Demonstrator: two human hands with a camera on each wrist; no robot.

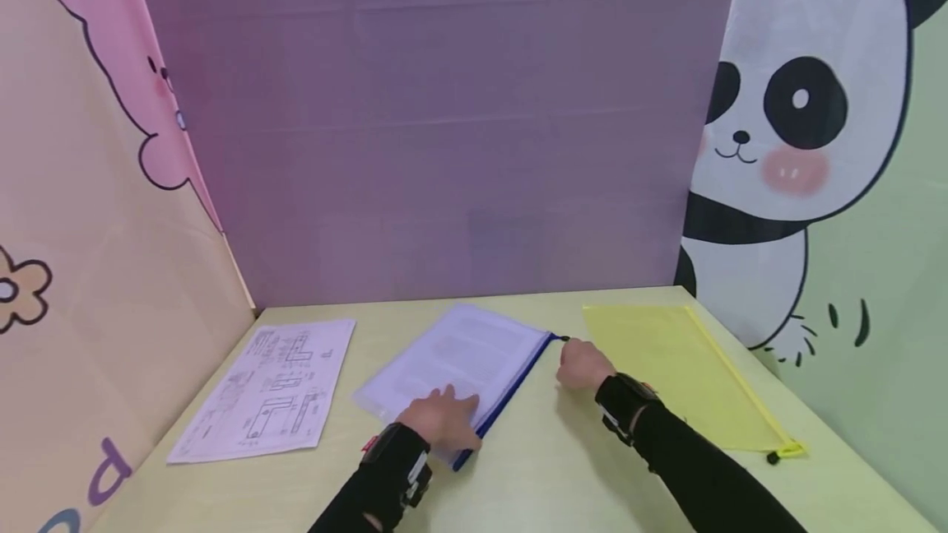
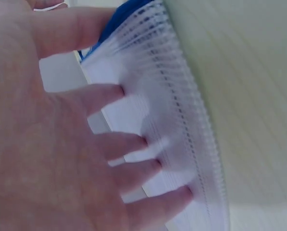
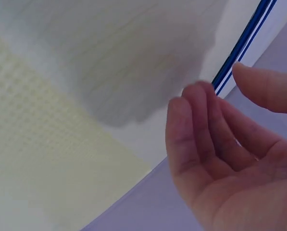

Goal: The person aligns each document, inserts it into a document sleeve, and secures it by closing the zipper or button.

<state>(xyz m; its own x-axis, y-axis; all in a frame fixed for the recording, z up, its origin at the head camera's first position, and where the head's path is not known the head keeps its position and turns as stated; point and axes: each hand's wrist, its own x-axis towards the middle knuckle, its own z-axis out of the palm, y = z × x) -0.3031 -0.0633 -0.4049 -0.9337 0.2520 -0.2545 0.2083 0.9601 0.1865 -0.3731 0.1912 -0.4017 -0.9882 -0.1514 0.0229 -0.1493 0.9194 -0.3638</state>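
Note:
A clear zip document bag with white printed sheets inside lies at an angle on the table, its blue zip edge facing right. My left hand rests on the bag's near end, fingers spread and straight on the plastic. In the left wrist view, the thumb lies at the blue corner and the fingertips touch the meshed surface. My right hand pinches the small dark zip pull at the far right corner. In the right wrist view, the curled fingers hide that pull beside the blue zip.
On the left of the table lies a sheet with technical drawings. A yellow zip bag lies flat on the right, its black pull at the near corner. A purple panel stands behind the table.

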